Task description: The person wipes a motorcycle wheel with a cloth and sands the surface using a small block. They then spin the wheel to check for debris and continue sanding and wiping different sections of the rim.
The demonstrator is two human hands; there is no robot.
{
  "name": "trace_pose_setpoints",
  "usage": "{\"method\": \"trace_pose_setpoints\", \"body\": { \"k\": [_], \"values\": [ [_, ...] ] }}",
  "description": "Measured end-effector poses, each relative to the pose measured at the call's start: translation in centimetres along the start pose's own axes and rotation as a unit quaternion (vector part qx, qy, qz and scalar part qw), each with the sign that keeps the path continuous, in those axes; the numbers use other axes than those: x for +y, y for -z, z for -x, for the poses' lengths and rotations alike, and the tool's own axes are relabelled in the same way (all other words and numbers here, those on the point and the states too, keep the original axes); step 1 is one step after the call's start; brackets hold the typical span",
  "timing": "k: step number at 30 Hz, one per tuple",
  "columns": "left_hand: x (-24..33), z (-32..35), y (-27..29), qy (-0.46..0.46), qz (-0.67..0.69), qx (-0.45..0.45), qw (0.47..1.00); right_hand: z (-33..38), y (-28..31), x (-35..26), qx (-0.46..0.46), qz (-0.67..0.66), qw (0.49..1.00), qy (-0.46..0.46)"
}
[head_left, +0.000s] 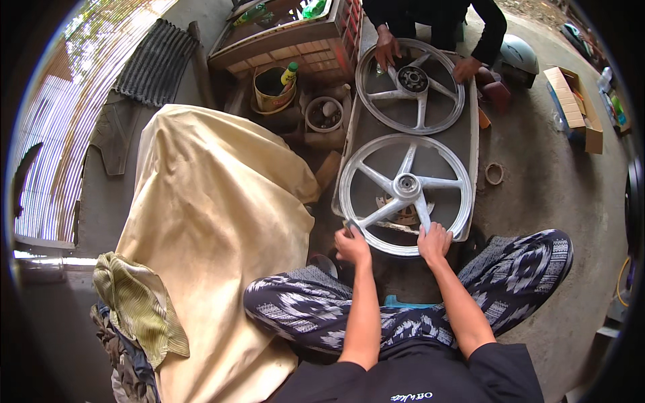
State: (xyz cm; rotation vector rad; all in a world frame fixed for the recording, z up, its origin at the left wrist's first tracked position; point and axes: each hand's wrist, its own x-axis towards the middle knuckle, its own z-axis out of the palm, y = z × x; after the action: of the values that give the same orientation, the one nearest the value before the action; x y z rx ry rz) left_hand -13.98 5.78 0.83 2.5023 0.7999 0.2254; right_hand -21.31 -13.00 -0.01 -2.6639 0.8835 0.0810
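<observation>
A bare five-spoke alloy wheel (345, 188), silver-grey, lies flat on a low table in front of me. My left hand (353, 246) is closed on a small dark pad (351, 226), perhaps folded sandpaper, at the wheel's near-left rim. My right hand (435, 242) grips the near-right part of the wheel, its fingers over the rim and the end of a spoke. Through the spokes a flat brownish disc (407, 216) shows, partly hidden. Just beyond, a second alloy wheel (422, 111) with a black hub lies under the two hands of another person (388, 48).
The grey tabletop (354, 139) has a pale raised edge. To my left a tan cover (215, 195) drapes a large shape. Behind stand a bucket (269, 103) with a yellow-green bottle, a round tub (310, 115) and a crate (289, 57). Rightward are a helmet (519, 54) and a cardboard box (594, 140).
</observation>
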Motion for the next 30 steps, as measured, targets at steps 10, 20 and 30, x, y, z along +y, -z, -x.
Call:
{"method": "trace_pose_setpoints", "body": {
  "k": [10,20,30],
  "values": [
    [-0.2,-1.1,-0.9,-0.074,0.011,0.008,0.997,-0.3,0.8,-0.5,-0.003,-0.013,1.000,-0.015],
    [1.5,-7.3,-2.4,-0.125,-0.035,0.028,0.991,-0.2,0.6,-1.6,0.003,-0.015,1.000,-0.011],
    [0.4,-2.0,-0.9,-0.087,-0.020,-0.023,0.996,-0.1,0.9,-0.5,0.005,-0.004,1.000,-0.027]
  ]
}}
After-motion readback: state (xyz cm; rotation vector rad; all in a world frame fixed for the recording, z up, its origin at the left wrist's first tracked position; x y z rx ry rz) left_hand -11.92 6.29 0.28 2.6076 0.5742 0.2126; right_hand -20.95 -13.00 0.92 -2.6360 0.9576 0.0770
